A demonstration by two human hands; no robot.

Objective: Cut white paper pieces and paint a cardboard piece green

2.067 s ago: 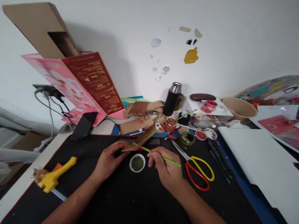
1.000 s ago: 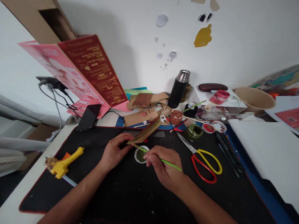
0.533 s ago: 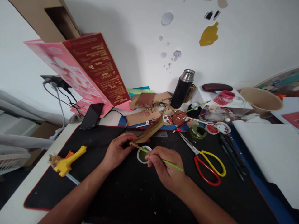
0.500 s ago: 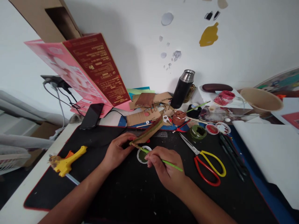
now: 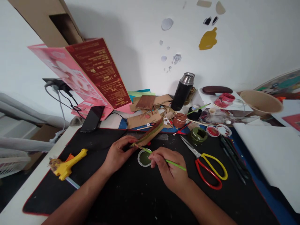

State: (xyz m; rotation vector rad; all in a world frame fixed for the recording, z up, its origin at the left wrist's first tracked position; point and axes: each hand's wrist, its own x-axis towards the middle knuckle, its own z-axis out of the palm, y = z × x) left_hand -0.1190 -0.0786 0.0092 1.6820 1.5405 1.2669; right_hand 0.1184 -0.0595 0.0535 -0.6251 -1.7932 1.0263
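Observation:
My left hand [image 5: 120, 153] pinches the near end of a folded cardboard piece [image 5: 151, 134], which has brown and green paint along it and slants up to the right. Closed around a thin green paintbrush [image 5: 172, 163] is my right hand [image 5: 167, 164]. The brush tip meets the cardboard close to my left fingertips. Below the brush sits a small white lid [image 5: 143, 158] with green paint in it, partly covered by my right fingers. To the right stands an open jar of green paint [image 5: 198, 135].
Scissors [image 5: 206, 165] with red and yellow handles lie right of my right hand. A yellow glue gun [image 5: 67, 165] rests at left, near a phone [image 5: 92, 118]. Cardboard scraps [image 5: 142, 120], a black thermos [image 5: 182, 92] and a brown paint jar [image 5: 180, 119] line the back.
The brush and my right hand have shifted slightly to the right. My left hand keeps its hold on the cardboard. The whole view has tilted up a little.

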